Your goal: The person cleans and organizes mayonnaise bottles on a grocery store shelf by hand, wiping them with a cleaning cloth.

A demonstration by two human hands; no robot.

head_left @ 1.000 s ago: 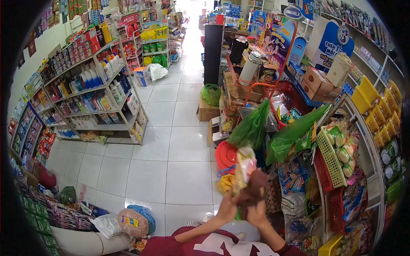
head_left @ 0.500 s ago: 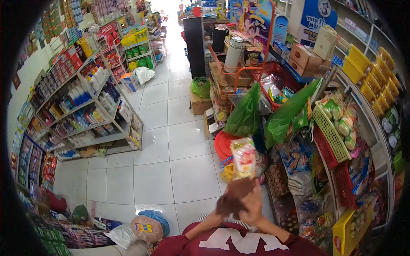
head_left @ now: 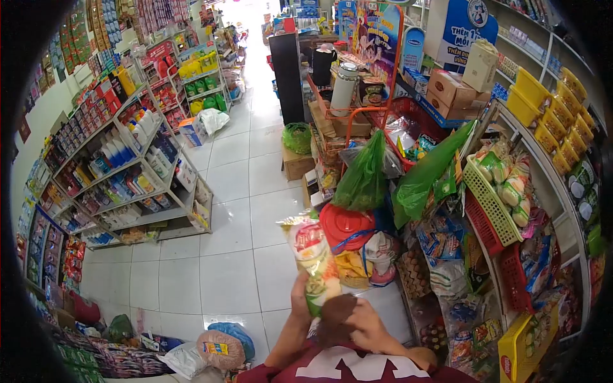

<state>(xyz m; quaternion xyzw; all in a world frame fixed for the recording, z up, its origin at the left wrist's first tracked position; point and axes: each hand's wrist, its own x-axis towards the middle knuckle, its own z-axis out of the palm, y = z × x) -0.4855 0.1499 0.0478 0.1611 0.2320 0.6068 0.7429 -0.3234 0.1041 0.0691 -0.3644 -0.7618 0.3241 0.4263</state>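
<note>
A glossy packet (head_left: 313, 249) with a red label and green lower end stands tilted in front of my body. My left hand (head_left: 299, 302) is closed around its lower left side. Held low beside the packet is a brown cloth (head_left: 337, 314), its edges blurred. My right hand (head_left: 369, 327) grips this cloth, which touches or overlaps the packet's lower right. Just beyond the packet are a red lid (head_left: 345, 223) and a yellow bag (head_left: 353, 267) on the floor.
Green plastic bags (head_left: 364, 179) hang ahead right. Racks hold a light-green basket (head_left: 488, 198) and egg trays (head_left: 415, 274). A bottle shelf (head_left: 134, 172) stands left across the tiled floor (head_left: 223, 223). A stuffed round sack (head_left: 220, 348) lies low left.
The packet has moved left and nearer, and my left hand now holds its side. The brown cloth has slid down to the packet's lower end with my right hand.
</note>
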